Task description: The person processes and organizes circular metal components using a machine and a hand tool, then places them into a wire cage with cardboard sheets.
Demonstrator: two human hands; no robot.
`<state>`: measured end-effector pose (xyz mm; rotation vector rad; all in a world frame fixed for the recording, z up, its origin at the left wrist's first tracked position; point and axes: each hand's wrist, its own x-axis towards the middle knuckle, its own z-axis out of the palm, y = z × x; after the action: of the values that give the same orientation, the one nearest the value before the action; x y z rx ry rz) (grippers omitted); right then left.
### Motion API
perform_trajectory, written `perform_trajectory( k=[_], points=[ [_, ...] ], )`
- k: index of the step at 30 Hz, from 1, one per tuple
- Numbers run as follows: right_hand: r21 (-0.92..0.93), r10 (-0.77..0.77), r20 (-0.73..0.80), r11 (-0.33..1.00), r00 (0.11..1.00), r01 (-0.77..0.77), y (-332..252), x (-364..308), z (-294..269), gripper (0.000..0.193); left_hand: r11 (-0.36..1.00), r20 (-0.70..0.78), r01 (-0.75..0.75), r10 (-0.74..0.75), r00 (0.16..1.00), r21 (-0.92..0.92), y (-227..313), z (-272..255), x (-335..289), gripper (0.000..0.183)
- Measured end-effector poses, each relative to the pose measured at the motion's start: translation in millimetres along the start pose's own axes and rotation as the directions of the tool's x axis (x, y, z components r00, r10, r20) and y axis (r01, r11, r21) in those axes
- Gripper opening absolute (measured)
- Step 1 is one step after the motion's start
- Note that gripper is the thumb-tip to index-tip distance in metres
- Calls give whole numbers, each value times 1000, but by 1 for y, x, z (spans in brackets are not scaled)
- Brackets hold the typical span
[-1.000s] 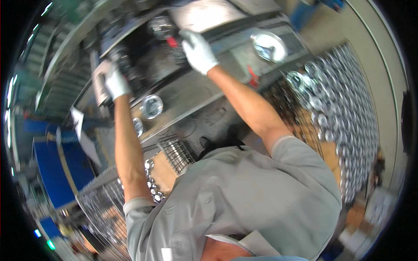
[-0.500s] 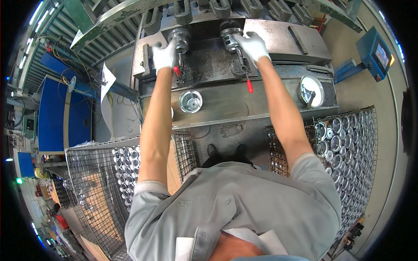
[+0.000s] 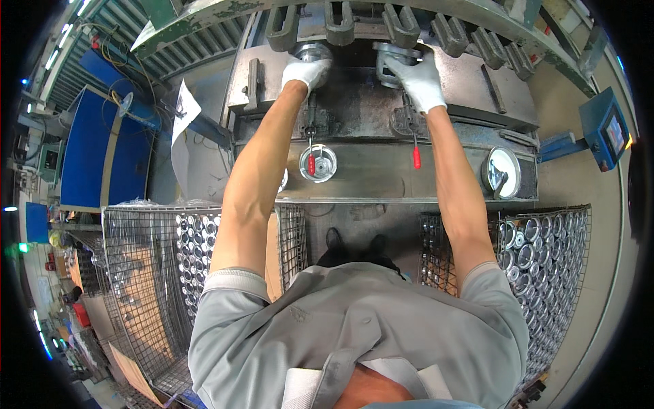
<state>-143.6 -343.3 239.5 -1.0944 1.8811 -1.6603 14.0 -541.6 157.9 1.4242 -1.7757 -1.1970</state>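
Note:
Both my hands wear white gloves and reach to the machine bed. My left hand (image 3: 306, 72) is closed round a round metal part (image 3: 312, 52) at the left fixture; my palm and fingers cover much of it. At the right fixture my right hand (image 3: 421, 80) grips a flanged metal part (image 3: 390, 67), thumb toward its near side. Below each hand sits a toggle clamp, with a red left handle (image 3: 311, 165) and a red right handle (image 3: 416, 158) pointing toward me. The left handle overlaps a cup-shaped metal part (image 3: 328, 163) on the front ledge.
A tub of white paste (image 3: 504, 170) with a brush-like tool stands at the ledge's right. Wire baskets of metal parts flank me, a left basket (image 3: 158, 208) and a right basket (image 3: 584, 235). Slotted steel blocks (image 3: 400, 27) hang overhead. A blue control box (image 3: 599, 136) stands right.
My view has shifted. My left hand has moved from beside the left part onto it, and my right hand now grips the right part. The left red handle has swung down toward me.

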Motion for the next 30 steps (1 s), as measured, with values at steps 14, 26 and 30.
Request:
perform_trajectory(
  k=[14, 26, 30],
  points=[
    [-332, 412, -41, 854, 910, -401, 65, -190, -114, 47, 987, 504, -141, 87, 859, 71, -35, -42, -255, 56],
    [-660, 257, -35, 719, 966, -215, 186, -198, -96, 77, 929, 217, -352, 322, 921, 114, -77, 117, -249, 70],
    [-632, 334, -44, 720, 941, -286, 177, -208, -100, 73, 970, 142, -235, 225, 964, 57, -103, 44, -285, 78]
  ],
)
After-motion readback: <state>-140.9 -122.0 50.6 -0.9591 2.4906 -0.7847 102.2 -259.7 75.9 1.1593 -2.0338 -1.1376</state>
